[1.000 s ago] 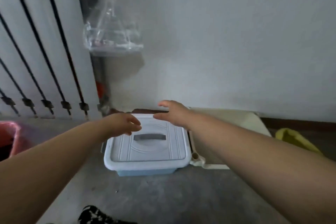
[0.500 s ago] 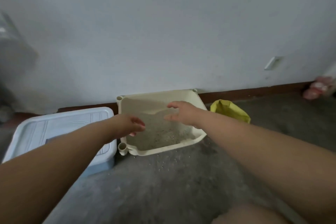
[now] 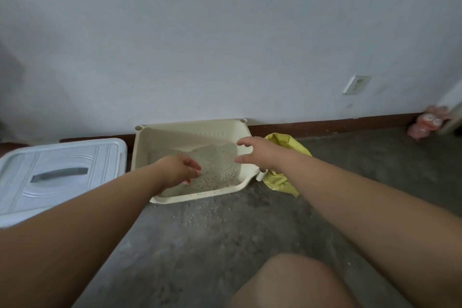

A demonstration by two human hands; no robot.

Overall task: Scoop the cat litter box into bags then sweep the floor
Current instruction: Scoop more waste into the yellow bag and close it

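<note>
Your left fingers (image 3: pixel 193 170): loosely curled, holding nothing, over the near left part of the litter; whether they touch it cannot be told. Your left hand (image 3: pixel 181 170): reached forward over the litter box, bare forearm running back to the lower left. Your right fingers (image 3: pixel 244 143): spread wide, thumb and forefinger well apart, holding nothing. Your right hand (image 3: pixel 261 155): over the right side of the box, near its right wall, forearm running back to the lower right. Litter box (image 3: pixel 190 132): one cream plastic tray, open on top, on the floor with its far edge against the wall and a round socket at each visible corner. Litter (image 3: pixel 220 162): pale grey grains, banked higher toward the back of the tray. Spilled grains (image 3: pixel 200 212): scattered on the floor just in front of the tray's near rim. Yellow bag (image 3: pixel 287 142): crumpled, just beside the tray's right side, partly hidden by your right forearm. Storage bin (image 3: pixel 62 155): pale blue lid on, grey handle (image 3: pixel 60 174) lying flat in the lid, just left of the tray. Floor (image 3: pixel 225 245): grey, rough concrete. Wall (image 3: pixel 225 32): white, dark baseboard (image 3: pixel 325 124) along its foot, one outlet plate (image 3: pixel 356 84) at right. Pink toy (image 3: pixel 425 124): far right, at the baseboard. Your knee (image 3: pixel 295 282): bare, bottom edge.
</note>
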